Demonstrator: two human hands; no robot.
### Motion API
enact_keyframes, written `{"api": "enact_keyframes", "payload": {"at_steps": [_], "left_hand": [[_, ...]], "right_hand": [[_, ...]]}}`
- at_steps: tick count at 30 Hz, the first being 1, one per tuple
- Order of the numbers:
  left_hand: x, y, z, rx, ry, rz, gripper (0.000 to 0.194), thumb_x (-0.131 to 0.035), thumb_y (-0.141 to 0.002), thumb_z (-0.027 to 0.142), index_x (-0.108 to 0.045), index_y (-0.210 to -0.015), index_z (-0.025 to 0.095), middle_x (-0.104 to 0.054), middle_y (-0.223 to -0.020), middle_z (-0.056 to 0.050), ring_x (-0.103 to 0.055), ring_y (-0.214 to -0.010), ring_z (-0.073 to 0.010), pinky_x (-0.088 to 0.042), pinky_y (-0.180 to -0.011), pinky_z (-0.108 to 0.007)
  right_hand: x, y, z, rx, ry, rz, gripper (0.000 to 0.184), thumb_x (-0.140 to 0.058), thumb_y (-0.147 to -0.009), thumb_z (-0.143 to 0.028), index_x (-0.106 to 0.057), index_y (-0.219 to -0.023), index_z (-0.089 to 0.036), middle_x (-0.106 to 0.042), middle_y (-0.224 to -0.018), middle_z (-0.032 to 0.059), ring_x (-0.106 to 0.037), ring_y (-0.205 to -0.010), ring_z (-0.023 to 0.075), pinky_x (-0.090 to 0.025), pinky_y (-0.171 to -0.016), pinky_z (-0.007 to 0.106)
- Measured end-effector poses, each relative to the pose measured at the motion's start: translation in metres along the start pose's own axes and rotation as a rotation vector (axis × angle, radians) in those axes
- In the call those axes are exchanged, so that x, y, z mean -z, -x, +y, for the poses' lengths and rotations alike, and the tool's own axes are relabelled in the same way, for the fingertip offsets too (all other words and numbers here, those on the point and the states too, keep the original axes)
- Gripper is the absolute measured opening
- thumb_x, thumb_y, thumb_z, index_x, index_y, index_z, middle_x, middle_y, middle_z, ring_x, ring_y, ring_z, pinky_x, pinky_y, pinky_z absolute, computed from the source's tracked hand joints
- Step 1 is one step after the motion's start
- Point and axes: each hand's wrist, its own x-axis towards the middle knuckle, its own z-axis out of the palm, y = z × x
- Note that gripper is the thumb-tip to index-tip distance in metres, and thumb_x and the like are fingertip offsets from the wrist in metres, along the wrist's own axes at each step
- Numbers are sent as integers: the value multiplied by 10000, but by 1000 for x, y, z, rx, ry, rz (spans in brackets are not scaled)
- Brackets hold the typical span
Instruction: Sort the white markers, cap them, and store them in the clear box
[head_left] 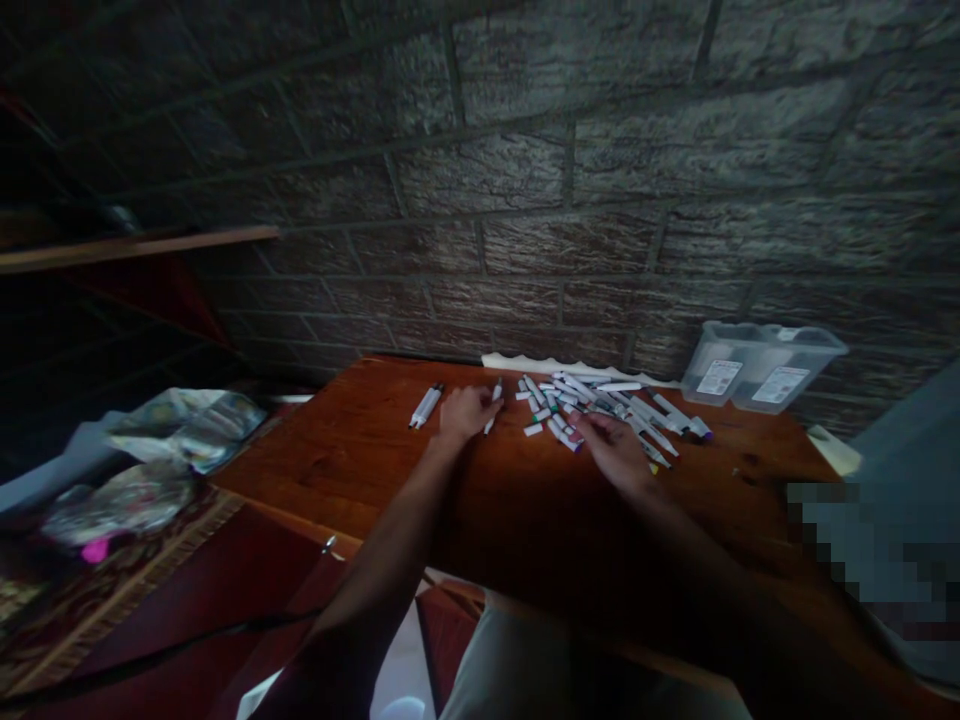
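Head cam: L hand [466, 410] fingers narrow on marker [493, 407], R hand [616, 448] fingers curled at marker pile [592, 398], grip unclear

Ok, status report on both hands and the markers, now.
Left hand at single marker, grip unclear. Right hand at loose marker pile, grip unclear. Clear plastic containers right of pile, well off both hands.

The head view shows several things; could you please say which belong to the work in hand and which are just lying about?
Work in hand:
- white markers
- probably the clear containers

Lying about:
- patterned bag
- crumpled clear wrapping
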Motion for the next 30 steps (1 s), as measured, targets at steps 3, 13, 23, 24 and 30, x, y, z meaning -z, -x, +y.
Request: {"api": "enact_keyframes", "payload": {"at_steps": [3,13,23,24,30], "left_hand": [[4,0,-9,149,-181,-63,336,-589,-809,500,-745,-931,229,-738,-963,-103,-667,-941,-279,-487,-761,-321],[20,-1,-30,306,-299,38,363,-548,-843,489,-730,-960,199,-662,-1128,-156,-569,-1123,-342,-445,-929,-437],[20,-4,-76,420,-265,-22,655,-591,-763,633,-570,-1253,198,-614,-1252,-172,-530,-1199,-347,-437,-922,-444],[19,-4,-79,409,-263,-30,592,-585,-779,609,-596,-1218,212,-639,-1216,-157,-554,-1174,-328,-449,-905,-421],[22,-6,-82,379,-257,-43,516,-517,-828,590,-670,-1118,191,-687,-1136,-156,-615,-1105,-300,-470,-869,-362]], "right_hand": [[0,0,3,5,43,-8,414,-552,-811,-593,-694,-738,-211,-720,-733,44,-636,-742,214,-468,-709,329],[-2,-3,15,102,103,6,451,-514,-843,-604,-708,-789,-200,-712,-696,42,-633,-695,212,-474,-681,321],[-2,-3,18,92,109,0,443,-524,-842,-594,-721,-826,-198,-720,-703,43,-658,-703,220,-481,-701,325],[-2,-2,18,84,108,0,441,-528,-839,-595,-721,-831,-198,-722,-704,44,-659,-698,221,-482,-699,328],[-4,-1,18,80,168,-9,427,-525,-845,-573,-727,-842,-197,-730,-696,46,-660,-712,225,-479,-716,334]]}}
